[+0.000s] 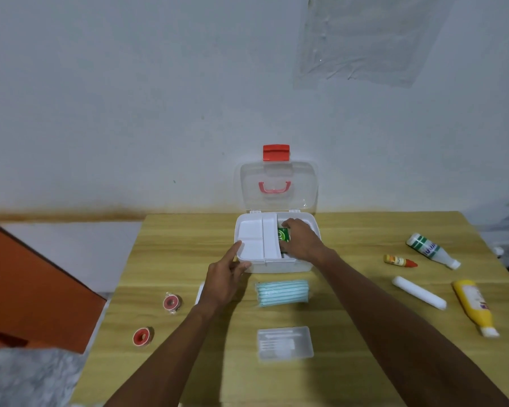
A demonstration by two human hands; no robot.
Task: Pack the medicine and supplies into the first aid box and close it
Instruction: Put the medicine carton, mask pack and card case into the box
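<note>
The white first aid box stands open at the back of the table, its clear lid upright with a red latch. A white divided tray fills the box's left half. My right hand reaches into the right half, its fingers closed on a green medicine packet. My left hand rests against the box's front left corner, steadying it, with its index finger along the rim. A stack of light-blue face masks lies just in front of the box.
On the wooden table: two red tape rolls at left, a clear swab case in front, a white-green bottle, small orange bottle, white gauze roll and yellow bottle at right. A white item peeks from behind my left hand.
</note>
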